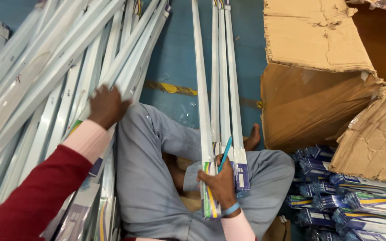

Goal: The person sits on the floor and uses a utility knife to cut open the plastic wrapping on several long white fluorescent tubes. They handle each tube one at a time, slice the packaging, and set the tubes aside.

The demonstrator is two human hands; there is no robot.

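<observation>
White cartons, long and thin, are what this person sits among, cross-legged on the blue floor [175, 58]. The right hand [222, 183] is closed around the near ends of a small bundle of boxed tubes [222, 89], four or so, which run straight away over the lap, and it pinches a teal pen [224, 155] against them at the same time. The left hand [106, 106] is out to the side, palm down with fingers curled over the big loose heap of boxed tubes [54, 80]; whether it has one gripped I cannot tell.

To my eye the step is drawing another carton off the heap to join the bundle. That would call for closing on a single box, sliding it lengthwise clear of its neighbours, and swinging it across the knee without fouling the rest. Torn cardboard boxes [318, 76] stand on the right, with blue packets [336, 196] stacked just below them.
</observation>
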